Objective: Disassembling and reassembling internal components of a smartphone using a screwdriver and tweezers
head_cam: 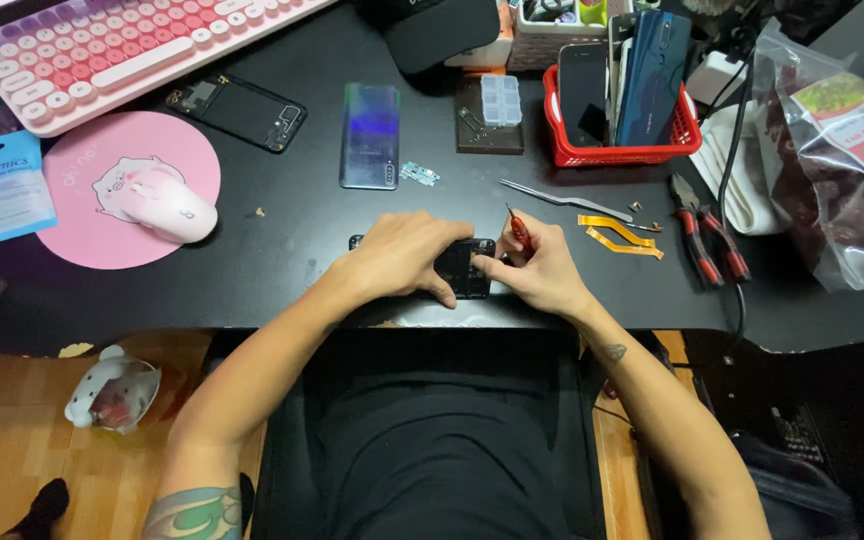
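A dark opened phone [467, 268] lies flat near the front edge of the black desk [282, 270]. My left hand [407, 255] covers its left part and presses it down. My right hand [537, 268] rests at the phone's right end and grips a small red-handled screwdriver [519, 231], whose tip points up and away. Most of the phone is hidden under my hands.
A bluish phone back cover [369, 149] and a black frame [236, 110] lie further back. Tweezers [564, 199], orange flex cables [620, 236] and red-handled pliers [707, 240] sit to the right. A red basket [617, 152] holds phones. A pink mouse [167, 203] and keyboard [112, 50] are at left.
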